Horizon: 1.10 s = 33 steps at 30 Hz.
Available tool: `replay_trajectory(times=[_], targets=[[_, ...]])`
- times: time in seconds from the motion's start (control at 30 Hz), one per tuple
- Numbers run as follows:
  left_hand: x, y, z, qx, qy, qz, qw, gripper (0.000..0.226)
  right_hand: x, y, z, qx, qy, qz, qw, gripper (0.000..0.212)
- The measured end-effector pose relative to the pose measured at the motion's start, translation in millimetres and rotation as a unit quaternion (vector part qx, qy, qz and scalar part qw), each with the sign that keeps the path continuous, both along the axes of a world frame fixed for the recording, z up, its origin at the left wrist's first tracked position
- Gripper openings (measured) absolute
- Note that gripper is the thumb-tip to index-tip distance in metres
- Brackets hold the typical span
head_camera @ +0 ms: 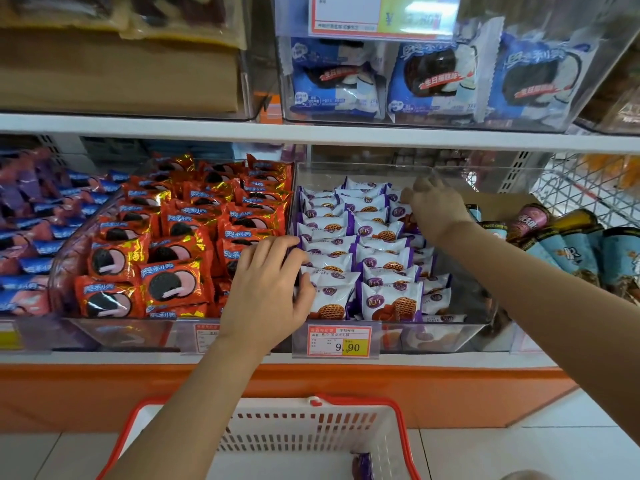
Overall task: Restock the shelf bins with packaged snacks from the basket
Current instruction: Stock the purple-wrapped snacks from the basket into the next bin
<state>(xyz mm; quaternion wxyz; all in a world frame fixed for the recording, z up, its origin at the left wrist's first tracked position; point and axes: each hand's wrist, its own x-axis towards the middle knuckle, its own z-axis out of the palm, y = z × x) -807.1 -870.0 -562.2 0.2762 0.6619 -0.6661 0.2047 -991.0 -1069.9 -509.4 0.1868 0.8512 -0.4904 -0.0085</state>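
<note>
Seemingly light, crushable white-and-purple plastic snack packets [384, 258] want a seam pinch; left grip [266, 289] clasps some, right grip [436, 209] I cannot tell.

Bright, even overhead light. Glare washes the upper yellow-and-white price label [408, 19]. White-and-purple snack packets [381, 261] sharp; right hand [438, 209] slightly blurred. Frame edges bow.
</note>
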Motion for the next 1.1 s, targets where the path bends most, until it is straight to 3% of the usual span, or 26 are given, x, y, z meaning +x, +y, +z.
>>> replay_trajectory(times=[0.3, 0.43, 0.6, 0.73, 0.83, 1.1], targets=[[-1, 1, 1, 0.008, -0.010, 0.007, 1.000, 0.030, -11, 12, -15, 0.035, -0.055, 0.028, 0.998, 0.055], [0, 2, 1, 0.008, -0.024, 0.006, 1.000, 0.031, -24, 32, -16, 0.067, -0.174, 0.012, 0.982, 0.040], [1, 5, -4, -0.017, -0.055, -0.019, 0.998, 0.031, -35, 81, -22, -0.006, -0.358, 0.120, 0.926, 0.031], [1, 13, -7, -0.041, -0.064, -0.030, 0.997, 0.032, -32, 119, -28, -0.093, -0.333, 0.284, 0.895, 0.027], [0, 30, -18, -0.065, -0.076, -0.032, 0.994, 0.030, -24, 143, -45, -0.094, -0.295, 0.399, 0.863, 0.025], [11, 87, -61, -0.094, -0.089, -0.021, 0.991, 0.026, -14, 178, -106, -0.014, -0.184, 0.496, 0.848, 0.035]])
